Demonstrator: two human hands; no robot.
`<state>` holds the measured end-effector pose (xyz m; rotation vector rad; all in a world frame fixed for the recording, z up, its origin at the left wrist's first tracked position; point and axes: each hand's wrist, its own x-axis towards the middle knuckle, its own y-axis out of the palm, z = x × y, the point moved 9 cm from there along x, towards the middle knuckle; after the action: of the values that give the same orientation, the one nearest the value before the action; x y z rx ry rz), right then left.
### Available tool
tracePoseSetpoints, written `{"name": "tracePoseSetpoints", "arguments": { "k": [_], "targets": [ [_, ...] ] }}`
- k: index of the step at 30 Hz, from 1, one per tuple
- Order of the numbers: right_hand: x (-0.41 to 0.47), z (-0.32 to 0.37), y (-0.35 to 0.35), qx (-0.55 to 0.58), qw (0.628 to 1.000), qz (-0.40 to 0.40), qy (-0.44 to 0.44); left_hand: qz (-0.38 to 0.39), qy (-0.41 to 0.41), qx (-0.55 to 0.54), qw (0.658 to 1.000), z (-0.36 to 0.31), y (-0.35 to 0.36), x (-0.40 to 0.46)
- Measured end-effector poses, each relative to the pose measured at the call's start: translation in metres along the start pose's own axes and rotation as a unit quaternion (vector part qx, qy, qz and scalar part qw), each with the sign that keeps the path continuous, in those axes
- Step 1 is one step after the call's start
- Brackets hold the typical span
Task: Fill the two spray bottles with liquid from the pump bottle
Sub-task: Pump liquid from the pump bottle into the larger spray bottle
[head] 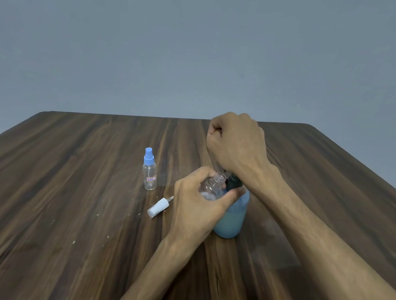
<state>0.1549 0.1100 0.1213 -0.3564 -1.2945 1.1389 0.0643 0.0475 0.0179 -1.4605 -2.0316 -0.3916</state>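
The pump bottle (pixel 231 217), holding blue liquid, stands upright on the counter (pixel 66 185), right of centre and nearer the near edge than the far one. Its dark pump head (pixel 233 181) sits under the heel of the right hand (pixel 238 142), whose fingers are curled into a fist; whether that grip encloses anything cannot be told.

The left hand (pixel 196 198) grips an uncapped clear spray bottle (pixel 212 188), fingers wrapped round its body, and holds it tilted against the left side of the pump bottle with its open neck just beside the pump head.

A white spray cap (pixel 158 208) lies on its side on the counter, just left of the left hand. Farther left and beyond it, a second clear spray bottle (pixel 150 171) with a blue cap stands upright, apart from the rest.

Open counter surface extends to the left, to the far edge and along the right side. A grey wall (pixel 203 40) rises behind the far edge.
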Motion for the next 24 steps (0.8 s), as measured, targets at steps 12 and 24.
{"name": "tracePoseSetpoints", "arguments": {
  "k": [12,24],
  "targets": [
    [-0.003,0.000,0.005,-0.002,1.000,0.024,0.001,-0.001,-0.001,-0.002,1.000,-0.002,0.000,0.000],
    [-0.006,-0.004,0.013,-0.006,0.999,0.042,0.009,0.004,0.003,-0.023,1.000,0.000,0.001,0.000]
  ]
}}
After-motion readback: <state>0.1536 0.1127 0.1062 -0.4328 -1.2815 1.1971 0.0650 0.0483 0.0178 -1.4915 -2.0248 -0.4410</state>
